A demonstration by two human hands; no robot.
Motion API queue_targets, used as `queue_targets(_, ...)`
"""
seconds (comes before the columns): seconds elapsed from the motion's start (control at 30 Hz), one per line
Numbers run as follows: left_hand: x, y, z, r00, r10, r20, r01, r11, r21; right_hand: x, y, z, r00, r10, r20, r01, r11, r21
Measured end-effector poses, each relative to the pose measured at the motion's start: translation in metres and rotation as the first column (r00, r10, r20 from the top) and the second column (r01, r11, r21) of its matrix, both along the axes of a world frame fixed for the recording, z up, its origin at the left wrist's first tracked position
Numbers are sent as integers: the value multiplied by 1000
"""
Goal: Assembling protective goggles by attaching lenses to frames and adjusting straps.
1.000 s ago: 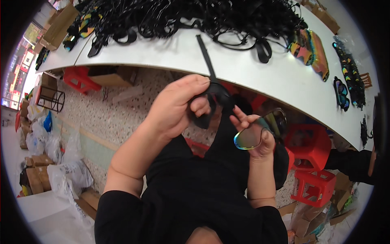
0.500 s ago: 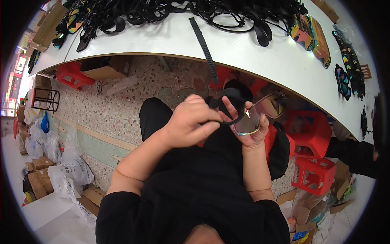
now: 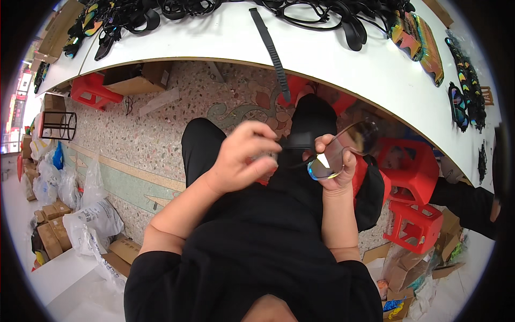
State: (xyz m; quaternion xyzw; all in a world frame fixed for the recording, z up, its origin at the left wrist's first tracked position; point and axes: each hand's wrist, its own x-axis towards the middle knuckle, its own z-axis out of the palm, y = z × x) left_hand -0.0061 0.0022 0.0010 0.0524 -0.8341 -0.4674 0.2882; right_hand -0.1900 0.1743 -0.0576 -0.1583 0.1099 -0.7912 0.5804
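Observation:
In my right hand is a clear-tinted, two-lobed goggle lens with a shiny coloured rim, gripped by fingers and thumb. A black goggle frame piece sits beside the lens, against the right fingers; its lower part blends into my dark clothes. My left hand hovers just left of that black piece, thumb and fingers apart and slightly blurred. Nothing can be made out between them.
A white table curves across the far side, bearing a heap of black goggle frames and straps, a ribbed black strap hanging over its edge, and mirrored lenses. Red stools stand at right; plastic bags and cartons lie left.
My left hand has let go of the black piece and drawn slightly left, its fingers spreading. The right hand still holds the lens in nearly the same place. The view has shifted slightly.

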Motion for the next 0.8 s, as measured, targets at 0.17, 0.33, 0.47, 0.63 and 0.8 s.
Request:
queue_targets(0.17,-31,10,12,993,28,118,-40,994,102,11,-2,5,982,73,-176,-27,968,250)
queue_targets(0.33,-33,14,-2,870,-198,451,-196,702,685,6,3,18,927,-14,-374,148,931,333)
queue_targets(0.47,-29,4,-17,962,-30,271,-261,187,947,20,12,6,715,-168,-679,500,802,327)
queue_targets(0.63,-32,7,-20,993,-37,110,-110,-6,994,51,12,8,155,-61,-986,711,699,68)
queue_targets(0.8,-35,14,-17,993,-9,119,-119,-38,992,55,7,-2,318,-70,-946,749,630,205)
